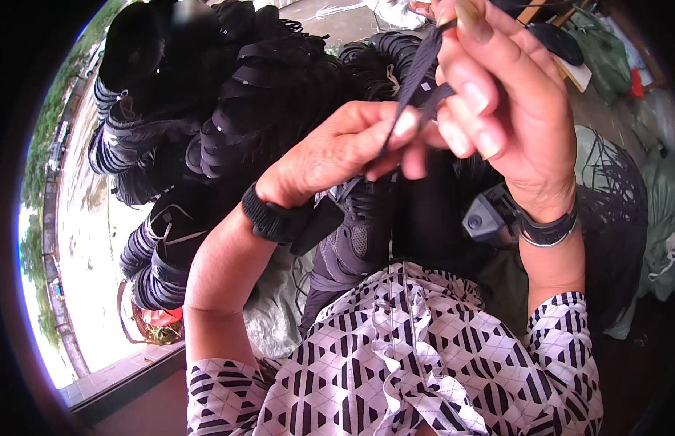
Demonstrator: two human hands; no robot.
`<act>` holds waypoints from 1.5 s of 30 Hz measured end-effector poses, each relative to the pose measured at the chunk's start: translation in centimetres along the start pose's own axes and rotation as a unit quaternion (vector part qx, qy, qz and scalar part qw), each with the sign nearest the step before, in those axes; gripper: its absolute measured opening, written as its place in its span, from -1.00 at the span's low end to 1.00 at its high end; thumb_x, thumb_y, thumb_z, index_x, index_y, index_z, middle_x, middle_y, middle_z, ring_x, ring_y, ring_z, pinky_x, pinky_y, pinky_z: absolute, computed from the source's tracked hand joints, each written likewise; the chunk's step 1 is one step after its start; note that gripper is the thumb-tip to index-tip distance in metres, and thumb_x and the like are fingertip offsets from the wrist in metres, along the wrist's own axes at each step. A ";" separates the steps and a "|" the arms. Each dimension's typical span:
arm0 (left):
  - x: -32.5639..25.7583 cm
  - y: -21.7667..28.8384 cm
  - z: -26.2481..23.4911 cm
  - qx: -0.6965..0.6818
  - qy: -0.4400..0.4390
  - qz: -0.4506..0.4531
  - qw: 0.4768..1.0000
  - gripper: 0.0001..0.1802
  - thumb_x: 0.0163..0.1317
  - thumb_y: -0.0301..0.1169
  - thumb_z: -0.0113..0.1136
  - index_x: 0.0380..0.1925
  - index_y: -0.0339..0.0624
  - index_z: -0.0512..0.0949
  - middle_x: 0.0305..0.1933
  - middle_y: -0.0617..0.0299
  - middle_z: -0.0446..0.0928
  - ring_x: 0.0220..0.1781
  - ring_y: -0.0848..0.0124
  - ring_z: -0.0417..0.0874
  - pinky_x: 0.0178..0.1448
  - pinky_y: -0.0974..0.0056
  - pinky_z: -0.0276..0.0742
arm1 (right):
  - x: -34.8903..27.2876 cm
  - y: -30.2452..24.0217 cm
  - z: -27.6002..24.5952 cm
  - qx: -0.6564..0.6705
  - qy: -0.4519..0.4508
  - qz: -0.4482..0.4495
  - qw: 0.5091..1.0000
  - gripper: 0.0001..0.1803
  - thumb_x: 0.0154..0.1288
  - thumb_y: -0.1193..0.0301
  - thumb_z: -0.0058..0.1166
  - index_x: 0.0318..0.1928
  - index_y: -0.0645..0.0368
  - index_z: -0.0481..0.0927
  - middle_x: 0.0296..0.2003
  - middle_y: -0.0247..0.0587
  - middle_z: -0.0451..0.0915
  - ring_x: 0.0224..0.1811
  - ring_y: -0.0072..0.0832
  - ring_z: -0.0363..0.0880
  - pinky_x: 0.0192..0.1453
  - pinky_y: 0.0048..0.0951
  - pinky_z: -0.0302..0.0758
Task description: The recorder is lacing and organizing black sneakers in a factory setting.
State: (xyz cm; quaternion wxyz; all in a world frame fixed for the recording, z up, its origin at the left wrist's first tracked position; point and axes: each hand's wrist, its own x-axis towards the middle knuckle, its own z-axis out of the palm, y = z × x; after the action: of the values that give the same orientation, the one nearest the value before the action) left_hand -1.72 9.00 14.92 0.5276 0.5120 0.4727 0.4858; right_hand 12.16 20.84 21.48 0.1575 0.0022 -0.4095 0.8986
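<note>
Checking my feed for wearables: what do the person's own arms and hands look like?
The left hand is ungloved, with a black ribbed wristband. The right hand, also ungloved, has a dark wrist strap and boxy grey device. Patterned black-and-white sleeves are short.

A cord (423,69) runs between the hands (337,149) at the frame's upper centre. Stacked bundles (265,102) fill the upper left; a bag (606,218) stands at right, a shirt (410,356) below.
</note>
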 end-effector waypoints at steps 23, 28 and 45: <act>-11.9 -8.1 -3.5 -0.325 0.429 0.116 0.835 -0.67 0.34 -0.39 -0.03 0.10 -0.12 0.40 -0.28 0.39 0.44 -0.45 0.61 0.33 -0.39 0.48 0.28 | -10.8 11.9 -12.4 -0.372 -0.045 0.106 0.921 -0.90 0.37 0.48 -0.07 -0.27 0.27 0.41 -0.28 -0.19 0.61 -0.17 -0.47 0.60 -0.06 -0.44 0.50; -13.0 -9.1 -3.0 -0.220 0.546 0.059 0.807 -0.63 0.34 -0.38 -0.05 0.14 -0.11 0.38 0.01 0.29 0.52 -0.21 0.57 0.50 -0.15 0.40 0.46 | -9.4 9.2 -13.8 -0.076 0.093 -0.010 0.993 -0.79 0.43 0.32 -0.15 -0.17 0.16 0.51 0.01 -0.05 0.55 0.14 -0.31 0.47 0.28 -0.20 0.32; -12.4 -8.9 -2.7 -0.196 0.632 0.111 0.742 -0.64 0.36 -0.44 -0.10 0.14 -0.29 0.36 -0.02 0.08 0.54 -0.20 0.47 0.56 -0.01 0.25 0.56 | -5.6 9.9 -18.4 -0.279 0.205 0.056 0.937 -0.82 0.32 0.31 0.07 -0.20 0.13 0.60 -0.57 -0.55 0.39 -0.60 -0.81 0.29 -0.56 -0.75 0.24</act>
State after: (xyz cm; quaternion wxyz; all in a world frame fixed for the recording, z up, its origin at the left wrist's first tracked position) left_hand -5.17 -3.20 5.91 0.1395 0.0215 0.5318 0.8350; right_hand 16.94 26.80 1.23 0.1814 -0.2491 -0.6020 0.7367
